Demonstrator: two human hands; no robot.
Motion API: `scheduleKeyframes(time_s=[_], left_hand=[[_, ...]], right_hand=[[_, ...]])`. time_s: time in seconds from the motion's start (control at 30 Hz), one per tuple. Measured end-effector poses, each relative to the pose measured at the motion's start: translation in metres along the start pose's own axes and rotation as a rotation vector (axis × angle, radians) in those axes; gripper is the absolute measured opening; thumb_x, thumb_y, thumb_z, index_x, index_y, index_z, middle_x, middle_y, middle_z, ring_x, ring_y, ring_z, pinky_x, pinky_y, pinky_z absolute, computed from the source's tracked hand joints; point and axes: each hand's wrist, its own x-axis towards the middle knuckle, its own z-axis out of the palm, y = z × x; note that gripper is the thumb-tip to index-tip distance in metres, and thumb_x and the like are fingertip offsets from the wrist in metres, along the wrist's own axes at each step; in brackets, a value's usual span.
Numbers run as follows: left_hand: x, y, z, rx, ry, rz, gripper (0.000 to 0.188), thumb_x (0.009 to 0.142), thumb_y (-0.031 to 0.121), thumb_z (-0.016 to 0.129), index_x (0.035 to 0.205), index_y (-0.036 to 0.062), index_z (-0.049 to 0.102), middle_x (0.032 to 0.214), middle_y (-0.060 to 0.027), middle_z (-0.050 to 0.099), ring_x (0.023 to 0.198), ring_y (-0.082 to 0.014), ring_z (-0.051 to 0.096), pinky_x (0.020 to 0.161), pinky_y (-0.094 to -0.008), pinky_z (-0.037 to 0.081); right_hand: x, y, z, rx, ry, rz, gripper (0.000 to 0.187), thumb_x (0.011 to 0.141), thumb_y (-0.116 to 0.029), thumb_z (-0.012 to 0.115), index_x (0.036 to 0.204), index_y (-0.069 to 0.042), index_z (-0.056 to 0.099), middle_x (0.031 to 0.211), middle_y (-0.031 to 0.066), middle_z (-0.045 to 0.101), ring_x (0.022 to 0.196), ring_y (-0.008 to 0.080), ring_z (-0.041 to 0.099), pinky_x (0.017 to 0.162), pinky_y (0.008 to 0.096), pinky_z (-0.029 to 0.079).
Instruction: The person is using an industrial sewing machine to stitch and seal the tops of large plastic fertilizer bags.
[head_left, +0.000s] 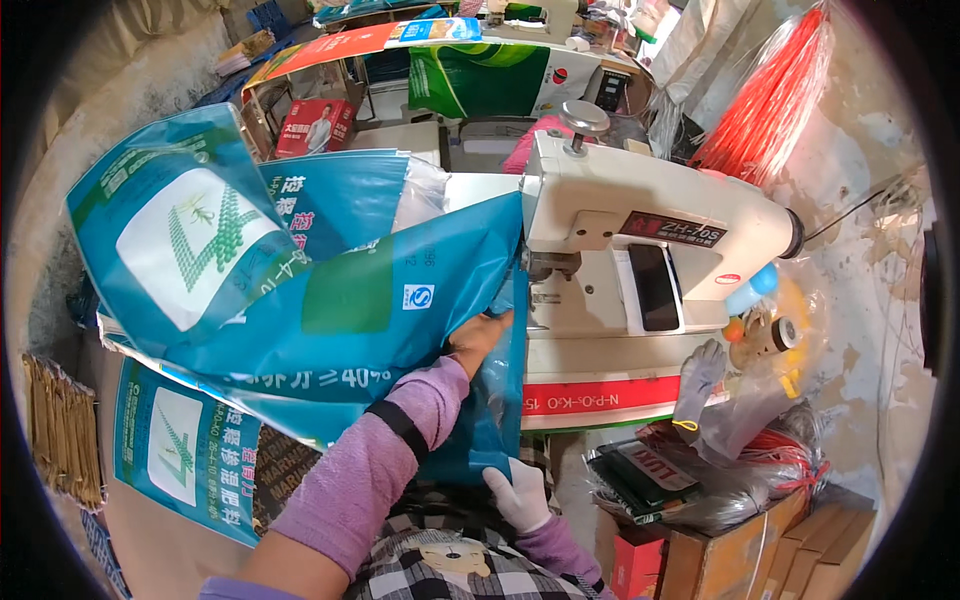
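A large blue plastic woven bag (430, 270) with white and green printing lies folded over at the sewing machine (640, 215). One edge of it runs beside the needle area. My left hand (480, 338), bare, reaches under the fold and grips the bag close to the presser foot; its fingertips are partly hidden by the plastic. Lower down, my right hand (521, 497), in a white glove, pinches the bag's near corner between thumb and fingers. The bag's far end curls upward at the left.
A phone (655, 288) lies on the machine bed. More blue bags (180, 450) rest at the lower left. Red thread strands (775, 100) hang at the right wall. A glove (700, 380), plastic-wrapped bundles (745, 460) and cardboard boxes (735, 550) are on the right.
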Motion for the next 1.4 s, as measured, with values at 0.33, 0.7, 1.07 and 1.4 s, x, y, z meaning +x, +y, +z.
scheduleKeyframes(time_s=[0.33, 0.7, 1.07, 1.4], left_hand=[[-0.092, 0.018, -0.224, -0.125, -0.137, 1.02, 0.06, 0.071, 0.027, 0.084, 0.125, 0.0106, 0.063, 0.146, -0.0202, 0.045, 0.139, -0.0424, 0.037, 0.111, -0.0571, 0.03], [-0.046, -0.244, -0.279, 0.563, -0.414, 0.579, 0.099, 0.067, 0.049, 0.079, 0.146, 0.0048, 0.041, 0.114, -0.0197, 0.06, 0.103, -0.0404, 0.061, 0.078, -0.0488, 0.054], [-0.045, -0.272, -0.337, 0.479, -0.101, 0.453, 0.077, 0.062, 0.004, 0.074, 0.137, 0.0099, 0.055, 0.1, -0.0203, 0.066, 0.091, -0.0413, 0.065, 0.076, -0.0437, 0.052], [-0.098, -0.4, -0.487, 0.782, 0.071, 0.265, 0.058, 0.077, -0.008, 0.057, 0.131, 0.0112, 0.059, 0.13, -0.0185, 0.056, 0.118, -0.0393, 0.056, 0.099, -0.0455, 0.046]], right_hand=[[0.05, -0.002, -0.043, 0.034, 0.043, 0.038, 0.029, 0.091, -0.028, 0.066, 0.092, 0.001, 0.067, 0.077, 0.0195, 0.066, 0.071, 0.0332, 0.066, 0.063, 0.04, 0.05], [0.068, -0.029, 0.013, -0.366, 0.051, -0.292, 0.049, 0.088, -0.048, 0.065, 0.093, -0.001, 0.074, 0.089, 0.0167, 0.07, 0.082, 0.0281, 0.069, 0.069, 0.0376, 0.054], [0.119, -0.19, 0.057, -0.219, -0.044, -0.874, 0.032, 0.096, -0.027, 0.059, 0.075, -0.005, 0.069, 0.059, 0.0145, 0.058, 0.052, 0.0337, 0.059, 0.049, 0.0436, 0.044], [0.126, -0.127, 0.063, -0.048, -0.241, -0.528, 0.056, 0.082, -0.032, 0.073, 0.128, -0.005, 0.058, 0.129, 0.0181, 0.058, 0.121, 0.0338, 0.057, 0.101, 0.0405, 0.047]])
